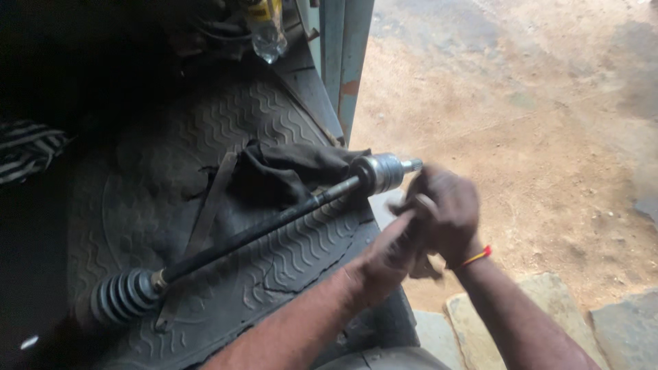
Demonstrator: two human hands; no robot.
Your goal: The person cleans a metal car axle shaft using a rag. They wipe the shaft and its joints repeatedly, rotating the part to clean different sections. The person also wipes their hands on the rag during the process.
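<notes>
Down on a grooved rubber mat (274,260) lies a drive shaft (260,229), its ribbed boot (123,294) at the near end and its metal joint (384,171) at the far edge. Both hands meet just beside that joint: the left hand (387,257) and right hand (445,212) are closed together around a dark rag (425,264). A crumpled black cloth (288,171) sits behind the shaft.

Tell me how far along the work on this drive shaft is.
Done: the long black drive shaft is out and lies on a worn tyre, its ribbed rubber boot fitted. In hand: the left hand and right hand work a dirty rag beside the silver metal joint. Left: the shaft looks grimy.
</notes>
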